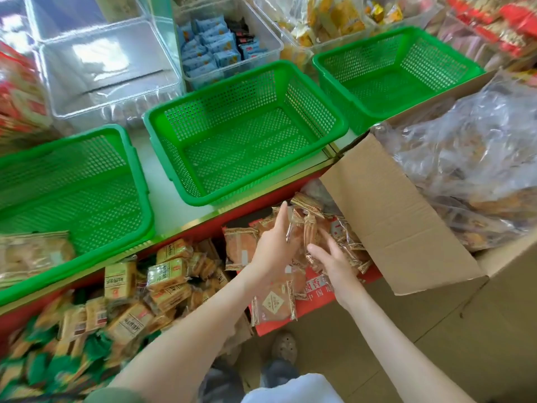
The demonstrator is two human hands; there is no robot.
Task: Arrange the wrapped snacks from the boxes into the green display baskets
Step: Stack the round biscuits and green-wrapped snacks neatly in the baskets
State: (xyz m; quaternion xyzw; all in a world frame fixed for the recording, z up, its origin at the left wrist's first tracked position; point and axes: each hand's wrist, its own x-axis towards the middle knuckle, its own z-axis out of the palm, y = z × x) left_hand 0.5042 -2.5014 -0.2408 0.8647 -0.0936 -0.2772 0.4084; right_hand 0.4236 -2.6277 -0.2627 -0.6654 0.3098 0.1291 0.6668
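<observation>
Your left fingers (283, 216) are stretched out nearly straight and laid flat against a standing bunch of clear-wrapped orange-brown snack packets (308, 231). Your right fingers (316, 251) are spread and only slightly bent on the bunch's other side. Neither your left hand (273, 245) nor your right hand (337, 266) is curled round a packet. As far as I can judge, the bunch is only squeezed between them, and both thumbs are hidden.

The packets sit in the low red cardboard box (313, 303) below the shelf edge. Above it, the middle green perforated plastic basket (220, 97) holds nothing. The left green perforated basket (139, 184) has a few wrapped packets in its near corner.

The likely failure is a spill on the lift:
- **Weak hold:** The film looks slick, and flat palms hold only by sideways pressure, so the middle packets could slide out downward as you rise. Curl your fingertips under the bunch first, or take fewer.
- **Brown flap:** The open flap of the brown corrugated cardboard box (392, 213) hangs close beside your right wrist. A wide swing that way could snag it and break your squeeze.
- **Shelf rim:** Lift high enough to pass the shelf rim before moving forward. A clipped packet would probably drop among the yellow-wrapped snack packets (162, 280) piled to the left.
</observation>
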